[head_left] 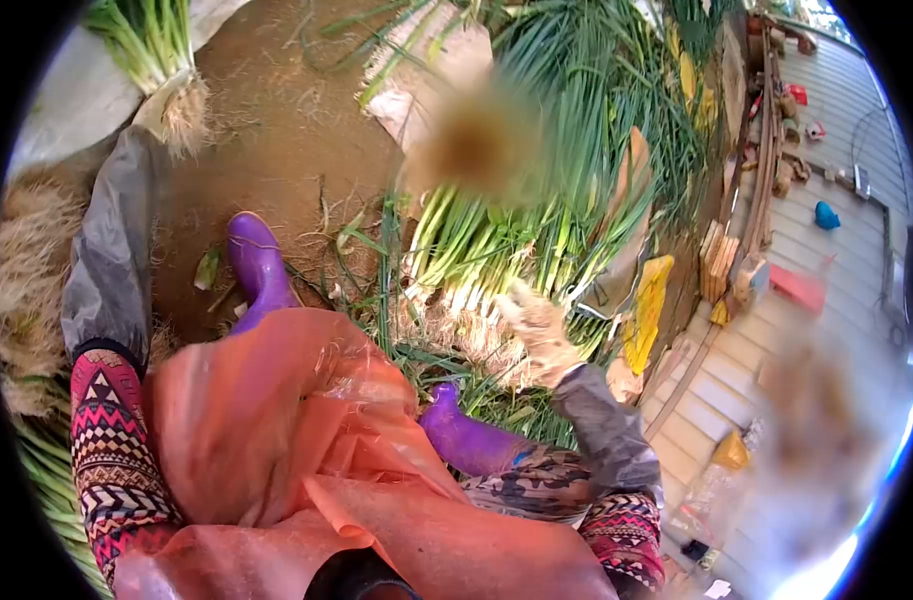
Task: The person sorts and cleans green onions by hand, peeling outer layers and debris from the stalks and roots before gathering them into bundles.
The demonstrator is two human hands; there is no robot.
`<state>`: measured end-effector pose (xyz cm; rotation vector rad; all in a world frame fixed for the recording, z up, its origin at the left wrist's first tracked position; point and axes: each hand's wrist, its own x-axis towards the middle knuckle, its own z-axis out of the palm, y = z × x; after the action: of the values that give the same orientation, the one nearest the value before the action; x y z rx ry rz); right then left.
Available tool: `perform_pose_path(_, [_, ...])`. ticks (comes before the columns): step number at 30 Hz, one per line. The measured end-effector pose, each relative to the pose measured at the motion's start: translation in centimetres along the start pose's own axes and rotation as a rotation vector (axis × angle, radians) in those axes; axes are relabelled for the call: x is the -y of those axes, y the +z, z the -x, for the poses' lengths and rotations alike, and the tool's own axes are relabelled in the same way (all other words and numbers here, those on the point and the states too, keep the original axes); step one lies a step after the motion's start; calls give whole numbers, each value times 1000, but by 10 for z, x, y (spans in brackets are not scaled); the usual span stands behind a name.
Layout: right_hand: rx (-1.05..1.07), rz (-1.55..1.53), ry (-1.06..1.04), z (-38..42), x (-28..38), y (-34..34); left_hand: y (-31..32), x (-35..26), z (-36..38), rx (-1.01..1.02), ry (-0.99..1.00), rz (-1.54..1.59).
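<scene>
In a pale work glove, my left hand (157, 108) is closed around a bunch of green onions (149, 40) near its root end at the upper left. The bunch's roots (185, 118) hang beside the glove. My right hand (539, 328), gloved and slightly blurred, reaches over the white root ends of a large pile of green onions (477, 245). Its fingers look apart, with no stalk clearly gripped. The pile's long leaves (577, 80) spread toward the top of the view.
Purple boots (262, 262) stand on brown, root-strewn ground (267, 130). An orange apron (277, 430) covers my lap. More rooted onions (37, 290) lie along the left edge. A yellow plastic piece (649, 310), stacked wood (719, 262) and corrugated sheeting (827, 110) are at right. Two blurred spots obscure parts of the view.
</scene>
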<state>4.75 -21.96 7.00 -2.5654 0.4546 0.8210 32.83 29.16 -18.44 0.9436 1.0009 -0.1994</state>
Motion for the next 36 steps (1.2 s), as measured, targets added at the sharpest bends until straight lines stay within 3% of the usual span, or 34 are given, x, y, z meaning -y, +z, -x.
perform_pose_path(1, [99, 26, 183, 5, 20, 18, 0, -29, -36, 98, 61, 127])
perform_pose_path(2, [139, -198, 369, -1, 31, 36, -6, -50, -68, 229, 75, 275])
perform_pose_path(4, [-36, -394, 255, -22, 24, 90, -11, -66, -91, 330, 158, 330])
perform_pose_path(6, [-105, -392, 460, -44, 40, 120, 42, -54, 24, -202, 488, -400])
perform_pose_path(7, [-195, -358, 452, -55, 46, 144, 70, -49, 84, -532, 500, -722])
perform_pose_path(9, [-494, -158, 424, -72, 71, 185, 105, -30, 141, -702, 501, -775])
perform_pose_path(10, [-530, -97, 485, -77, 78, 196, 92, -8, 118, -543, 634, -716])
perform_pose_path(11, [-573, -37, 542, -84, 76, 206, 83, 25, 95, -337, 909, -667])
perform_pose_path(12, [-467, -273, 619, -85, 71, 196, 98, 47, 115, -302, 923, -877])
perform_pose_path(13, [-676, -146, 487, -93, 52, 217, 112, 79, 141, -311, 1087, -978])
perform_pose_path(14, [-451, -315, 528, -92, 47, 197, 119, 108, 154, -46, 1246, -955])
perform_pose_path(15, [-385, -397, 500, -91, 38, 190, 129, 145, 171, 281, 967, -771])
perform_pose_path(16, [-317, -479, 476, -90, 31, 180, 142, 161, 209, 421, 755, -1001])
perform_pose_path(17, [-330, -524, 386, -82, 25, 171, 144, 237, 188, 622, 581, -681])
perform_pose_path(18, [-341, -646, 283, -70, 23, 147, 154, 270, 209, 703, 539, -932])
perform_pose_path(19, [-339, -765, 185, -50, 25, 113, 190, 249, 283, 670, 131, -714])
perform_pose_path(20, [-150, -778, 377, -38, 26, 79, 212, 253, 317, 728, -80, -545])
perform_pose_path(21, [-319, -905, 208, -11, 32, 42, 232, 256, 344, 775, -290, -370])
perform_pose_path(22, [-444, -1044, 121, 2, 35, 9, 254, 242, 382, 821, -308, -308])
perform_pose_path(23, [-446, -959, 155, 24, 30, -32, 274, 229, 417, 867, -323, -243])
perform_pose_path(24, [-446, -875, 189, 47, 26, -73, 292, 232, 441, 1002, -255, -155])
perform_pose_path(27, [-598, -1103, -87, 87, -6, -128, 338, 249, 493, 1233, 27, -93])
perform_pose_path(28, [-578, -1112, 26, 96, -17, -138, 334, 221, 516, 1215, -132, -175])
perform_pose_path(29, [-561, -1122, 141, 107, -30, -147, 344, 258, 504, 1278, -71, -204])
perform_pose_path(31, [-511, -1041, 95, 128, -106, -119, 316, 283, 492, 1441, -10, -463])
perform_pose_path(32, [-502, -599, 67, 143, -167, -82, 296, 272, 497, 1409, -156, -829])
perform_pose_path(33, [-490, -742, 50, 169, -182, -46, 267, 257, 501, 1340, -304, -1199])
perform_pose_path(34, [-190, -311, 386, 191, -185, -31, 214, 314, 457, 1460, -119, -1407])
perform_pose_path(35, [243, 178, 548, 212, -188, -16, 178, 315, 452, 1606, -18, -1844])
perform_pose_path(36, [395, 517, 529, 224, -199, 6, 137, 313, 448, 1712, 103, -2297])
